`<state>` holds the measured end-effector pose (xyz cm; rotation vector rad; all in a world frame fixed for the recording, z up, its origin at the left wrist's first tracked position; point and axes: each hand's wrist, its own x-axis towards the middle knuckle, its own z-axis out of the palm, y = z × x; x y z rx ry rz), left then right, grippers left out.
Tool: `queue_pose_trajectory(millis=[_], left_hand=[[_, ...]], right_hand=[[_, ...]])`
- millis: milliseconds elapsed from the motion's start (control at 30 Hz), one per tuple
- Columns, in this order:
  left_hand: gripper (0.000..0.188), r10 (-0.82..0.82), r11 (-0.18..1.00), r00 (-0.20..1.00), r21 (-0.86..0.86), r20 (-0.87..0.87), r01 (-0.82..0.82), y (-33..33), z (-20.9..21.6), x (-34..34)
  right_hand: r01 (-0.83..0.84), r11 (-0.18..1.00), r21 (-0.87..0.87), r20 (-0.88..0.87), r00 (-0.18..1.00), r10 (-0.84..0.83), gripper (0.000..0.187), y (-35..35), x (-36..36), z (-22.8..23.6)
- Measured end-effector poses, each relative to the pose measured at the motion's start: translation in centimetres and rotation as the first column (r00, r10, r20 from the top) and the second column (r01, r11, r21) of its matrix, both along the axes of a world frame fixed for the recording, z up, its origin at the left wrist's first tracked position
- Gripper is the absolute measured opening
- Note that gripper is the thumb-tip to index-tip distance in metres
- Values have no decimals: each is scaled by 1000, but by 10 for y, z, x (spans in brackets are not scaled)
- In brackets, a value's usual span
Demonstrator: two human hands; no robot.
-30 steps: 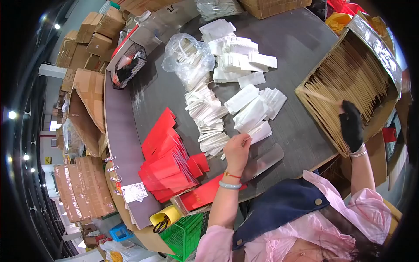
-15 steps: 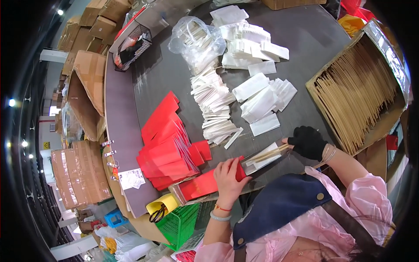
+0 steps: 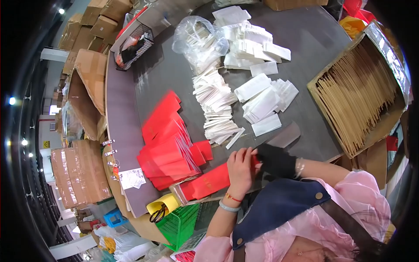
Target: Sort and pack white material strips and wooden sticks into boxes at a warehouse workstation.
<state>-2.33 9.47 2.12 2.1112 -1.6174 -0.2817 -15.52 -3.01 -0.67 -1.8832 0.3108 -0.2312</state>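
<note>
The left hand point(image 3: 240, 169) clamps the upper-right end of the red envelope point(image 3: 205, 182), whose long axis slants toward the frame's lower left; the right hand point(image 3: 277, 160) adjoins, closure indeterminate.

We see bright red envelopes point(image 3: 168, 158), white paper packets point(image 3: 259, 101), light tan sticks point(image 3: 354, 98), a dark grey tabletop point(image 3: 312, 43), a black glove point(image 3: 278, 160), a navy apron point(image 3: 279, 205), a pink shirt point(image 3: 360, 196), a pale blue-grey bangle point(image 3: 229, 207), a yellow cup point(image 3: 169, 201), a green lattice-sided basket point(image 3: 182, 224) and brown cardboard boxes point(image 3: 83, 174).
</note>
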Motion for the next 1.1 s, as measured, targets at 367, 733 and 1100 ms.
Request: queue_pose_trajectory(millis=[367,733,1100], left_hand=[[22,-91,992,975,100,201,72,3,100,113],[90,502,856,865,151,-21,-494,47,-23,13],[69,362,928,925,141,-118,-345,20,-17,33]], right_hand=[[238,720,-652,25,956,-293,59,-69,-49,56],[-20,724,-690,-166,977,-131,62,-50,-43,56],[-53,760,-648,2,997,72,73,-8,3,17]])
